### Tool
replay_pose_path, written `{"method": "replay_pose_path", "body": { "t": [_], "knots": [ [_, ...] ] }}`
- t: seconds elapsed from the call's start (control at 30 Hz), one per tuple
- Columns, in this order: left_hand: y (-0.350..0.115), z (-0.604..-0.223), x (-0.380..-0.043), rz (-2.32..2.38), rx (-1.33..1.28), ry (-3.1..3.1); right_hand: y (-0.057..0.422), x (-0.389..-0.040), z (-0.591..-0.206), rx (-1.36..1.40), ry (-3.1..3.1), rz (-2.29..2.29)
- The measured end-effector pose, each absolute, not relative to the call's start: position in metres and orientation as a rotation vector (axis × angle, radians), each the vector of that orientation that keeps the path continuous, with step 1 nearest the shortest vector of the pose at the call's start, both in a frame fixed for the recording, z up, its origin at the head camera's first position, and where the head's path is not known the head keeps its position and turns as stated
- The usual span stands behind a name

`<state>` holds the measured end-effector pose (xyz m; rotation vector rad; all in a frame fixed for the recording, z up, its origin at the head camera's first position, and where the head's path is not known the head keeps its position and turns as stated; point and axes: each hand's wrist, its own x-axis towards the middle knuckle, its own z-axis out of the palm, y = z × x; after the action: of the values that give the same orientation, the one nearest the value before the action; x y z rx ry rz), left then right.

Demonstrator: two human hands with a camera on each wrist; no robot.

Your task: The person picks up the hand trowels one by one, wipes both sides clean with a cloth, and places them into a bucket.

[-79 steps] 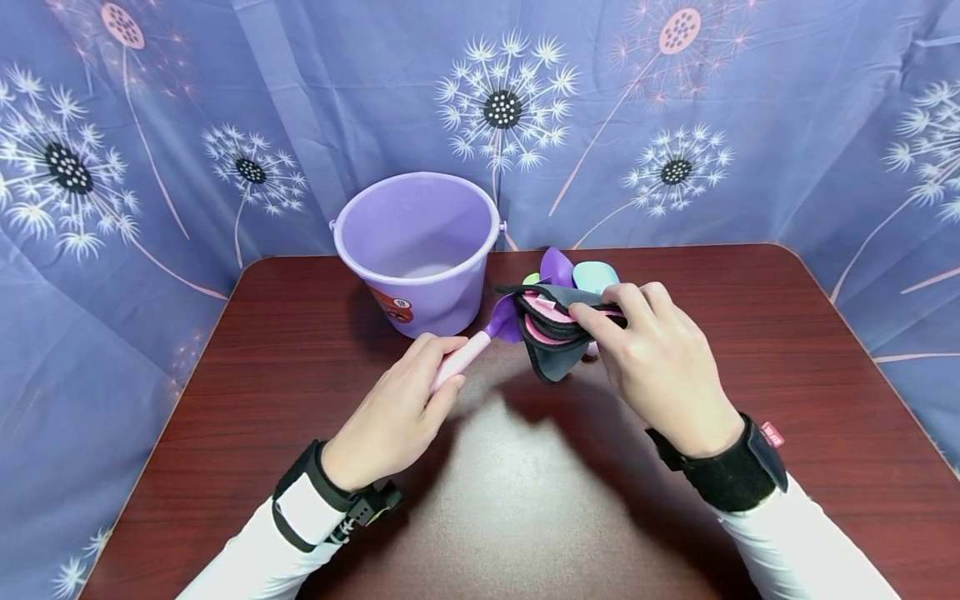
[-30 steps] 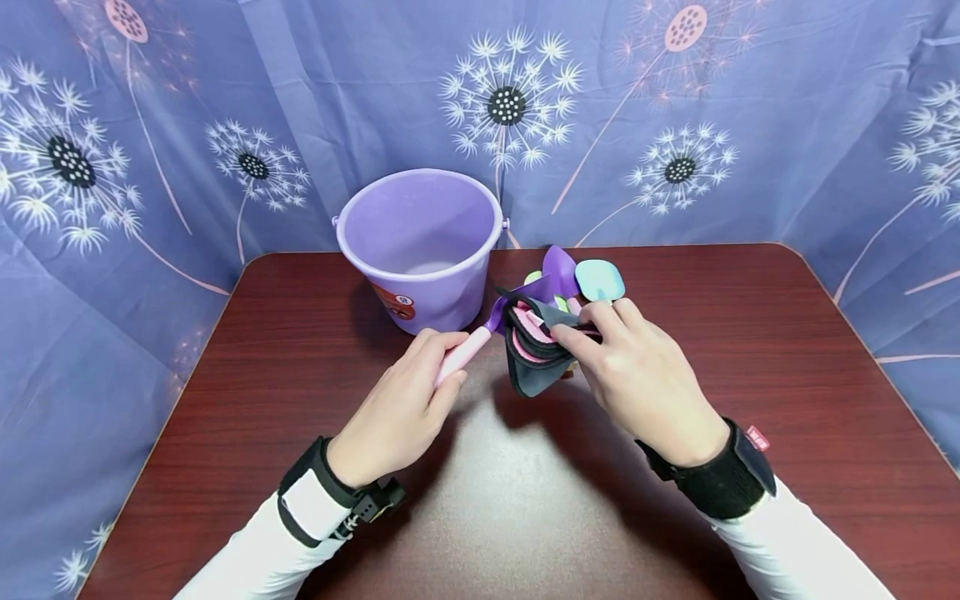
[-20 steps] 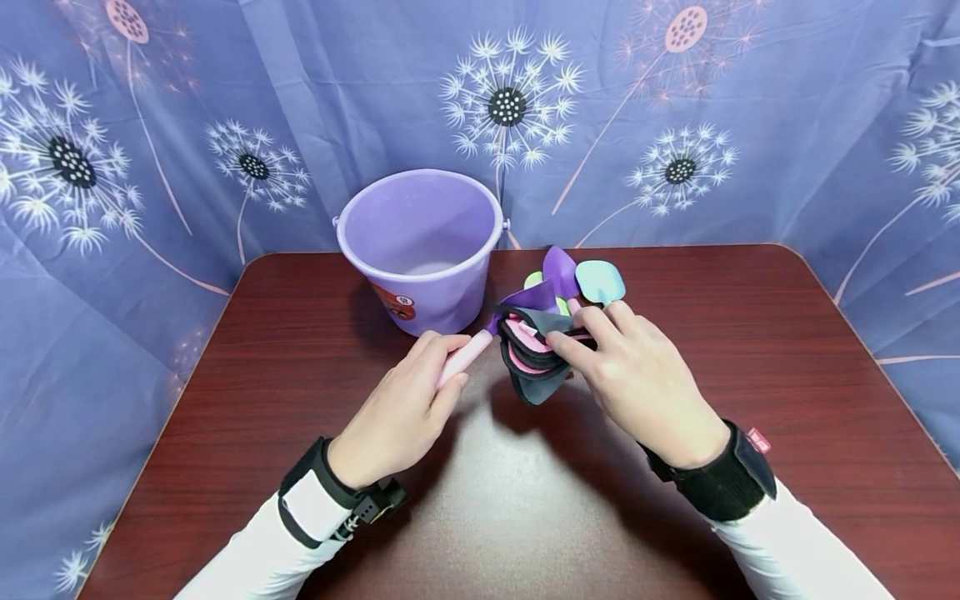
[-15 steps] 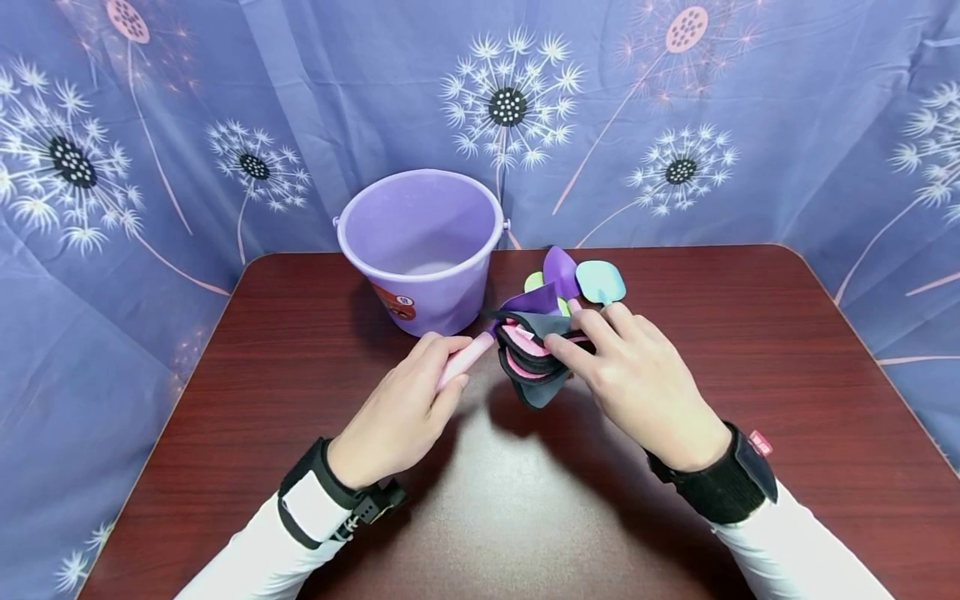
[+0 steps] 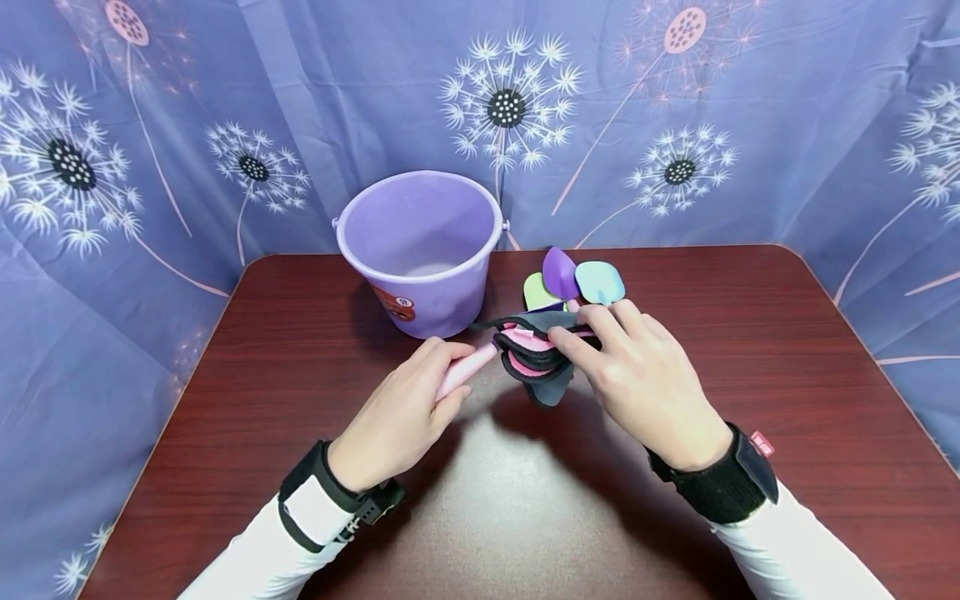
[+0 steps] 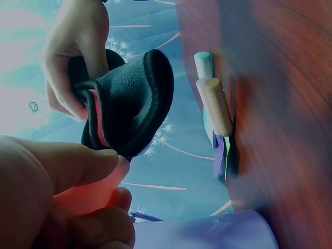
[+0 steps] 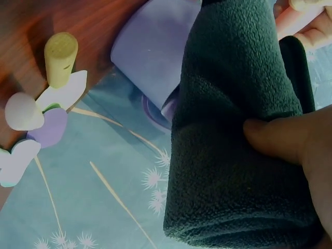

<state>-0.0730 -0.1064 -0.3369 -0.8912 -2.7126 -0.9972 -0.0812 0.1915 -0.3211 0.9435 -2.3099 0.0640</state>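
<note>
Head view high, forward and down; wrist views close, cloth (image 7: 223,145) in both.

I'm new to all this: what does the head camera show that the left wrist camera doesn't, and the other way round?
Only the head view looks into the open top of the purple bucket and shows its red label and the left sleeve.

Only the left wrist view shows the tan handle and the teal handle of tools on the table.

Both show the left hand gripping a pink handle, the right hand holding a folded dark cloth, and the flowered curtain.
</note>
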Motion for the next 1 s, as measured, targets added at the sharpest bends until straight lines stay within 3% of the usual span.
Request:
{"method": "replay_pose_path", "body": {
  "t": [1.0],
  "knots": [
    [-0.109, -0.335, -0.078, -1.098, -0.817, -2.675, 0.22, -0.094, -0.316, 0.609, -2.292, 0.153]
  ]
}}
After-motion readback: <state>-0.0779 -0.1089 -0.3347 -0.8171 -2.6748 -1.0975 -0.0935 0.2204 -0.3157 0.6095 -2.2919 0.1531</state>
